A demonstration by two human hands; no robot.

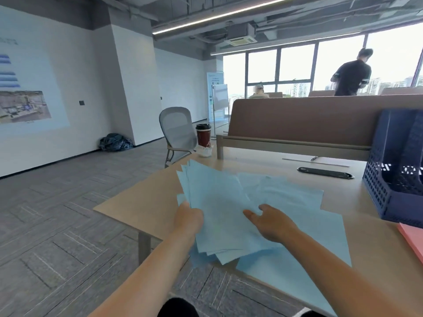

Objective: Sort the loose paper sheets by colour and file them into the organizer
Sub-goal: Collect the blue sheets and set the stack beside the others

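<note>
A fanned stack of light blue paper sheets (pixel 219 207) is lifted over the wooden table (pixel 142 202). My left hand (pixel 188 217) grips the stack's left edge. My right hand (pixel 271 221) lies on top of the sheets with thumb and fingers spread, touching them. More blue sheets (pixel 297 255) lie flat on the table beneath and to the right. A pink stack (pixel 413 239) shows at the right edge. The dark blue plastic organizer (pixel 393 170) stands at the right, its slots facing me.
A red coffee cup (pixel 203 136) with a black lid stands at the table's far corner beside crumpled white wrapping (pixel 204 152). A brown divider (pixel 297 124) runs along the table's back. A black cable slot (pixel 325 173) lies before it. A grey chair (pixel 177 133) stands beyond the table.
</note>
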